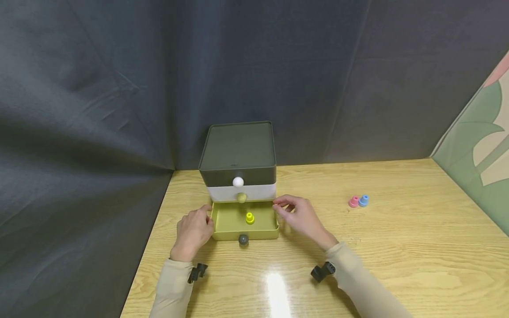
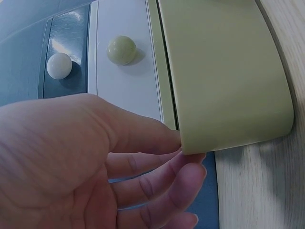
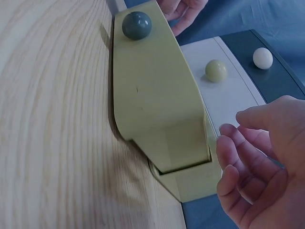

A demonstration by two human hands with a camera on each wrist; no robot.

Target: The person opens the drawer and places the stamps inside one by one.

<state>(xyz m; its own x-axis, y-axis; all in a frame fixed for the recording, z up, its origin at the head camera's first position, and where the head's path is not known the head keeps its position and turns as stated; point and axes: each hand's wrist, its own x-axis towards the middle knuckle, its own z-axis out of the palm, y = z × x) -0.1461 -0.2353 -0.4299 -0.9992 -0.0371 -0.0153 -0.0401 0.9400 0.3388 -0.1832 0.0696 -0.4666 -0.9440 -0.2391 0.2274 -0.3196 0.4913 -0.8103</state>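
Note:
A small drawer cabinet (image 1: 242, 145) has its lowest, olive-green drawer (image 1: 226, 223) pulled out. Inside that drawer stands a small yellow stepped peg (image 1: 249, 218), and a dark round knob (image 1: 243, 239) sits on its front. My left hand (image 1: 193, 229) pinches the drawer's left side, thumb at the upper edge and fingers against the outside, as the left wrist view shows. Beside the drawer's right wall, my right hand (image 1: 301, 216) hovers with loosely bent fingers (image 3: 228, 148) and nothing between them.
Pink (image 1: 354, 202) and blue (image 1: 363, 200) stepped pegs stand together on the wooden table (image 1: 397, 247), right of the cabinet. Above the open drawer are a white drawer (image 1: 222, 193) and a dark one, both closed. Dark curtains (image 1: 278, 79) hang behind and at the left.

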